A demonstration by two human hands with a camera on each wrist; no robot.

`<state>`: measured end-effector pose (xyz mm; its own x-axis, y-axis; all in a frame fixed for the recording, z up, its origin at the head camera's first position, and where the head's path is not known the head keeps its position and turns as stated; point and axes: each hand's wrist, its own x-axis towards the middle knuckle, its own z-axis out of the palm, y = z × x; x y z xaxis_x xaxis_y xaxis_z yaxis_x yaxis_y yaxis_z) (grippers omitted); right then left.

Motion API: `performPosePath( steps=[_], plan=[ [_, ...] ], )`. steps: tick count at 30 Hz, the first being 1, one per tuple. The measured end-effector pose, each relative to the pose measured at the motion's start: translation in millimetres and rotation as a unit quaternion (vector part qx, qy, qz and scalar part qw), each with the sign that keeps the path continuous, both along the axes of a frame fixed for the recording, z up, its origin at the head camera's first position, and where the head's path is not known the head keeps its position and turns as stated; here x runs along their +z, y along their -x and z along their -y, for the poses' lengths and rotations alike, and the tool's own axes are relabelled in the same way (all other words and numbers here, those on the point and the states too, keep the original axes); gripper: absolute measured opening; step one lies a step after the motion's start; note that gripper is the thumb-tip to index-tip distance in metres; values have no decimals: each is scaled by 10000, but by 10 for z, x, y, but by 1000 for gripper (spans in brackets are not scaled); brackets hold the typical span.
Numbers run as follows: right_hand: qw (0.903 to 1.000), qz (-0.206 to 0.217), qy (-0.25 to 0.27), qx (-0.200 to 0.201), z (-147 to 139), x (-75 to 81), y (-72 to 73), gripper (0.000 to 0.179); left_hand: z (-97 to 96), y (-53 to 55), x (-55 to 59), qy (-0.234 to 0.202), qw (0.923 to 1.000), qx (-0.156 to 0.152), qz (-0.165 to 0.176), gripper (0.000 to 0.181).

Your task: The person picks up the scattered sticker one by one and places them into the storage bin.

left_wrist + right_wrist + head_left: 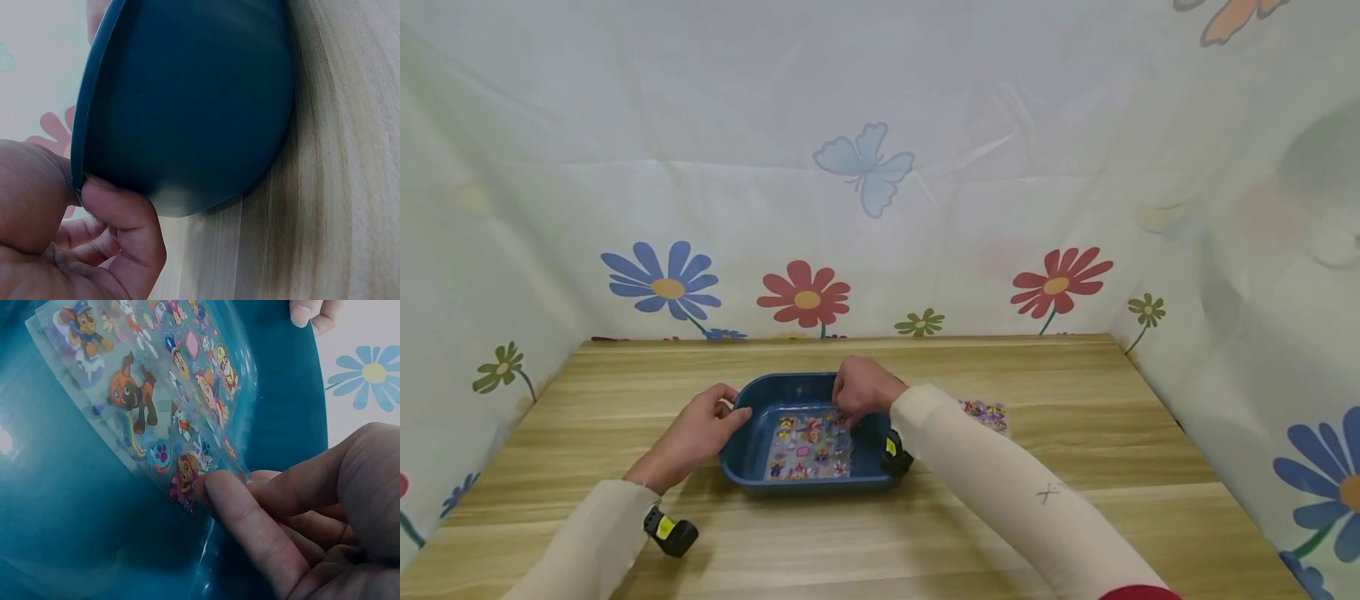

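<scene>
I am holding the rim of the blue tray (745, 450) with my left grip (700, 427), while my right grip (868, 387) is pinching the sticker sheet (808, 452) inside by its corner, ideally lightly, avoiding creases.

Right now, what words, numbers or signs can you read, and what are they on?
"X": a dark mark on the right sleeve.
Paw-print sign, no letters: on the sticker sheet; I can read no words there.
Yellow labels on the black wrist devices: too small to read.
</scene>
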<state>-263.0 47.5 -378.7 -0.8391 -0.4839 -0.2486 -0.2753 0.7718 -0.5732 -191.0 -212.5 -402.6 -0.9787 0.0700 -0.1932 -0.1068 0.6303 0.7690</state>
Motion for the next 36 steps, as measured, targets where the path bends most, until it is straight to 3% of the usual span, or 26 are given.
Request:
performPosePath(
  steps=[36],
  plan=[
    [9992, -128, -363, -96, 24, -24, 39, 13, 22, -1, -11, -67, 10000, -65, 12, 30]
  ],
)
